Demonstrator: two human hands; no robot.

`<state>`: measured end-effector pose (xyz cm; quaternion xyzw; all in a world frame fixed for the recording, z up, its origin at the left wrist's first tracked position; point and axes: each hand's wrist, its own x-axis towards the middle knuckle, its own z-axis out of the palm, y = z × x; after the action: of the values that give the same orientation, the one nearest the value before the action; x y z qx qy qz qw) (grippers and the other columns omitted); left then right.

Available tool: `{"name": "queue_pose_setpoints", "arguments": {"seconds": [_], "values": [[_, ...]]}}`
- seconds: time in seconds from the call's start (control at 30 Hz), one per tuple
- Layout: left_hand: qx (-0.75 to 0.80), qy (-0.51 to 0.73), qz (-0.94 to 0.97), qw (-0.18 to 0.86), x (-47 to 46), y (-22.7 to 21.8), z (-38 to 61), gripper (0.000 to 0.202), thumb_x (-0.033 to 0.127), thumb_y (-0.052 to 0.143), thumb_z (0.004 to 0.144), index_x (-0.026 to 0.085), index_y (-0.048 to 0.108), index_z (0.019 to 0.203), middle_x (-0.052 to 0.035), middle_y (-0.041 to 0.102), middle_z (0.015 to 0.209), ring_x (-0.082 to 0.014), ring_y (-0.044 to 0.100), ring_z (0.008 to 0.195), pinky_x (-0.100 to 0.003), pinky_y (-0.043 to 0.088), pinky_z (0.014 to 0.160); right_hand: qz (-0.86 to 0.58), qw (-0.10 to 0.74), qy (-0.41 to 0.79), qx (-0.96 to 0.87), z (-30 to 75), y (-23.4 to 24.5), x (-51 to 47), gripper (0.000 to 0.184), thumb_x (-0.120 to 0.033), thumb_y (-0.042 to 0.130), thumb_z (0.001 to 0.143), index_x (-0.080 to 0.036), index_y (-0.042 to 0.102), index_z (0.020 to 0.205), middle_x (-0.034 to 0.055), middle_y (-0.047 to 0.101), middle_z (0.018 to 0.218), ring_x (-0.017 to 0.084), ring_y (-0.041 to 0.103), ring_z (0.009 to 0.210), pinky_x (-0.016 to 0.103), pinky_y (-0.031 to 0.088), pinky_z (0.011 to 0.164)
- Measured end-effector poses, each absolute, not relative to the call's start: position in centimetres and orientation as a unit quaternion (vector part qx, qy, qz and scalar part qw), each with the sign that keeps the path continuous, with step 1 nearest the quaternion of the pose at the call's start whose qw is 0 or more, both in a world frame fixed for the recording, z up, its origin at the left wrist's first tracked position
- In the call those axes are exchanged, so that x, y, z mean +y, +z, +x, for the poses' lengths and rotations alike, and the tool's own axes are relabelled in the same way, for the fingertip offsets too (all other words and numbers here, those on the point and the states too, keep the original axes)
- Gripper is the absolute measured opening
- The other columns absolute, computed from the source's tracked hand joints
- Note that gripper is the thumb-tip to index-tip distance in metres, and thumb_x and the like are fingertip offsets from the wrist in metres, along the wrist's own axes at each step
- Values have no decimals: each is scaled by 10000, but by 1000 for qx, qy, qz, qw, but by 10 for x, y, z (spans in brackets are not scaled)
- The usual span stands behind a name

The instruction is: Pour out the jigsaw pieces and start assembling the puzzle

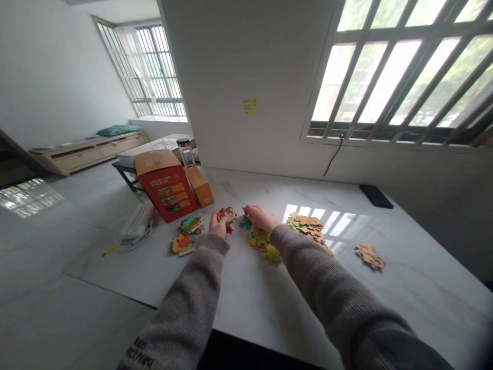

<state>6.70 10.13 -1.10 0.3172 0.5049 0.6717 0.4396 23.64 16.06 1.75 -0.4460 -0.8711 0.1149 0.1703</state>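
My left hand (217, 224) is closed on a colourful jigsaw piece (227, 214), lifted a little above the white marble table (246, 293). My right hand (260, 216) is curled over the table beside it, fingers bent near a teal piece (245, 223); what it holds, if anything, is hidden. Loose pieces lie around both hands: a stack (191, 224) and a joined patch (184, 243) to the left, a green and orange cluster (265, 244) under my right wrist. Both arms wear grey knit sleeves.
A red puzzle box (166, 189) with its orange lid (199, 185) stands at the back left. A heap of face-down pieces (308, 227) and a small patch (370, 255) lie right. A black phone (376, 196), a clear jar (186, 151) and white cables (136, 226) are nearby.
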Motion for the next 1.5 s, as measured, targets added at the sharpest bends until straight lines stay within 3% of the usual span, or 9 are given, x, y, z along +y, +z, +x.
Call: {"name": "queue_pose_setpoints", "arguments": {"seconds": [0.17, 0.4, 0.6, 0.77, 0.97, 1.1, 1.2, 1.37, 1.5], "values": [[494, 673, 359, 417, 100, -13, 70, 429, 291, 699, 716, 204, 480, 1075, 22, 639, 685, -73, 485, 315, -174, 357, 345, -449, 218, 175, -848, 261, 24, 162, 109, -277, 524, 868, -180, 559, 902, 2, 654, 768, 113, 576, 668, 192, 393, 586], [492, 629, 363, 480, 101, -13, 74, 481, 207, 607, 682, 191, 460, 1140, 19, 630, 645, -117, 509, 314, -216, 398, 343, -331, 288, 457, -774, 275, 43, 140, 245, -421, 586, 844, -188, 516, 873, -49, 564, 622, 99, 550, 531, 196, 413, 511], [460, 579, 373, 561, 94, -7, 81, 510, 219, 528, 685, 164, 468, 1188, 12, 595, 587, -172, 548, 338, -266, 430, 349, -366, 222, 302, -852, 270, 61, 130, 265, -386, 524, 912, -169, 598, 780, -59, 468, 560, 82, 397, 530, 209, 297, 523], [415, 546, 398, 609, 89, -4, 88, 455, 360, 608, 750, 161, 486, 1141, -21, 646, 657, -172, 555, 362, -280, 436, 362, -366, 213, 201, -883, 253, 53, 125, 149, -216, 549, 887, -189, 538, 1033, -38, 569, 675, 103, 473, 601, 205, 313, 576], [479, 626, 366, 495, 100, -7, 72, 495, 300, 684, 688, 188, 469, 1120, 46, 605, 574, -116, 482, 315, -194, 344, 323, -399, 268, 171, -860, 250, 45, 135, 316, -232, 478, 925, -200, 442, 1237, -42, 593, 700, 122, 521, 611, 216, 360, 615], [518, 691, 298, 406, 105, -5, 53, 431, 256, 606, 722, 204, 477, 1130, 31, 636, 632, -99, 497, 339, -174, 339, 328, -457, 218, 85, -858, 258, 33, 147, 269, -186, 408, 953, -170, 569, 1168, 64, 659, 916, 171, 572, 873, 271, 398, 793], [524, 686, 301, 406, 105, -4, 51, 410, 231, 577, 725, 200, 487, 1123, 15, 650, 666, -101, 502, 341, -180, 348, 327, -449, 183, 82, -871, 256, 20, 145, 241, -276, 521, 927, -183, 637, 1117, 105, 651, 1056, 221, 551, 1003, 323, 385, 872], [525, 672, 301, 427, 104, -5, 57, 431, 191, 515, 726, 195, 478, 1155, 8, 648, 668, -110, 508, 338, -186, 349, 321, -437, 105, 39, -893, 244, 8, 134, 503, -544, 679, 783, -185, 635, 1132, 155, 575, 1166, 311, 483, 1105, 412, 364, 914], [524, 664, 316, 430, 102, -4, 58, 414, 197, 505, 737, 191, 486, 1150, 20, 621, 616, -115, 513, 342, -182, 350, 322, -438, 105, 74, -890, 241, 11, 132, 563, -498, 792, 657, -178, 593, 1076, 130, 586, 1107, 294, 492, 1051, 403, 367, 879]]}}
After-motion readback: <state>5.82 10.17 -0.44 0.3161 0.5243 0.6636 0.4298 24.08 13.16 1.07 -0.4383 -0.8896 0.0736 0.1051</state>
